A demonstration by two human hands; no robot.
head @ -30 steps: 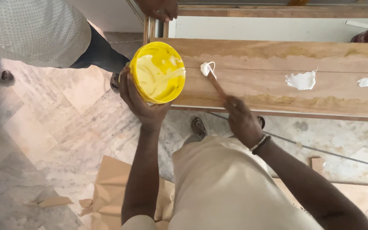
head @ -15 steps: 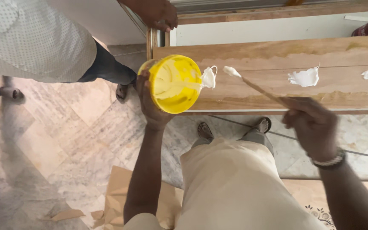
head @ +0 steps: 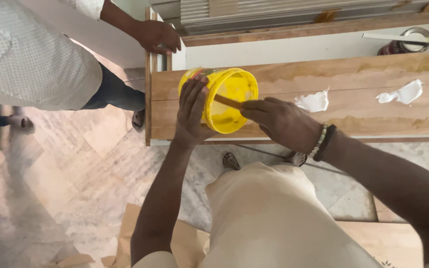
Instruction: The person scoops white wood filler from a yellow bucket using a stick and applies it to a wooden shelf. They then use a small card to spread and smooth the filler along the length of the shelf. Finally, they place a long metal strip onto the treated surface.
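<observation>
My left hand [head: 192,111] is wrapped around the side of the yellow tub [head: 227,99], fingers spread and curled over its rim, holding it tipped toward me just above the near edge of the wooden board [head: 353,116]. My right hand [head: 281,121] is closed around a thin wooden stick [head: 227,101], pinched between thumb and fingers, with its far end reaching down inside the tub; I cannot see the tip, so I cannot say how much paste is on it. The inside wall of the tub looks smeared and mostly scraped, so I judge there is little left in it. Two dabs of white paste already sit on the board: one dab [head: 313,101] just beside my right hand, a second dab [head: 401,93] well to the right. Neither is spread out; both lie as lumps. The stretch of board under the tub and toward its left end shows no paste at all. So I would say the dabbing is partly done and the spreading has not begun. Another person's hand [head: 159,35] rests on the frame at the far left corner of the board, apart from mine. A metal can [head: 404,40] stands on the far side, near the right end.
</observation>
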